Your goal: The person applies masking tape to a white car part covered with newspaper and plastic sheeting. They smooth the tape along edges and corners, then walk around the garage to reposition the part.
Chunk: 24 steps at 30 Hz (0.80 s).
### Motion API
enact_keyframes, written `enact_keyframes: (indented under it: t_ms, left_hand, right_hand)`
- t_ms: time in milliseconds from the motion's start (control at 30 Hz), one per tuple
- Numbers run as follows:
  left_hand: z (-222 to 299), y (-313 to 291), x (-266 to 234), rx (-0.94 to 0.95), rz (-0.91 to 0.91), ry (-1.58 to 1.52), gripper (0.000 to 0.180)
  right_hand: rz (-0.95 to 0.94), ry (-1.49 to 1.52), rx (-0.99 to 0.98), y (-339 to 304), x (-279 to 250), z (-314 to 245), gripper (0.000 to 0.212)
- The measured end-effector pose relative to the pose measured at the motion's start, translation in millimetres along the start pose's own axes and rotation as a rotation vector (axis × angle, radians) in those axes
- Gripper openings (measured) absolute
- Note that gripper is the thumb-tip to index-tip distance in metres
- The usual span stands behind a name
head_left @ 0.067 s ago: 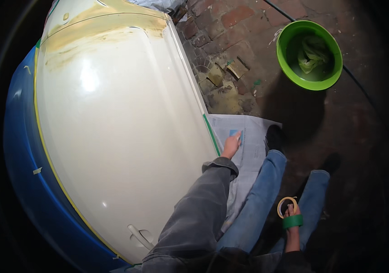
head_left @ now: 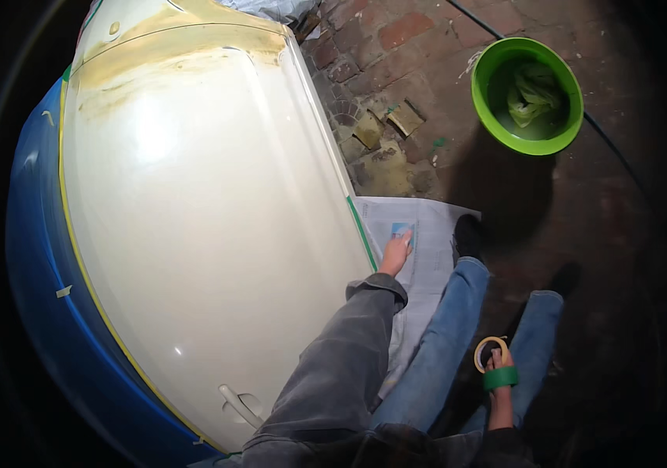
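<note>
My left hand (head_left: 397, 253) reaches over a printed paper sheet (head_left: 435, 269), with its fingers drawn together beside a small blue patch. What they pinch, if anything, is hidden. This sheet lies along the lower edge of a cream-white car door (head_left: 208, 210), where a green tape strip (head_left: 362, 232) runs. Low on the right, my right hand (head_left: 499, 359) is closed on a cream roll of masking tape (head_left: 479, 355), its fingers at the ring. A green roll of tape (head_left: 501, 379) sits around the same hand, near the wrist.
Blue masking film (head_left: 33, 226) with a yellow tape edge covers the left side. The door has a handle (head_left: 240, 405) near me and sanded yellowish filler (head_left: 177, 62) at its far end. A green bucket (head_left: 540, 147) holding water and a cloth stands on the brick floor (head_left: 407, 31).
My left hand has shifted very slightly down and left over the paper. My right hand still keeps both tape rolls in the same place.
</note>
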<state>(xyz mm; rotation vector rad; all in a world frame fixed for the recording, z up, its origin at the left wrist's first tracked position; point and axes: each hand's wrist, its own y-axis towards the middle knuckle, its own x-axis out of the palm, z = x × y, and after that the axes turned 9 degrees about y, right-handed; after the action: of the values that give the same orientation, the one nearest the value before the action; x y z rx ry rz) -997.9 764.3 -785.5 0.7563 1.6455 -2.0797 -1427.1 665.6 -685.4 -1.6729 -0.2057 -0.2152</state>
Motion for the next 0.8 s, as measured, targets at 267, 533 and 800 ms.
enact_keyframes:
  t_ms: [267,533,800]
  left_hand:
    - [-54,-144,76,-0.18,-0.16,0.35,0.069]
    - [-67,-282,153,0.05,-0.281,0.355,0.059]
    - [-11,-353,96,0.058,-0.426,0.635,0.083]
  right_hand:
    - [0.021,-0.052,-0.074,-14,-5,-10,0.017]
    - [-0.002,-0.111,-0.177,-31,-4,-30,0.019]
    - [-0.052,-0.753,-0.483,-97,43,-85,0.033]
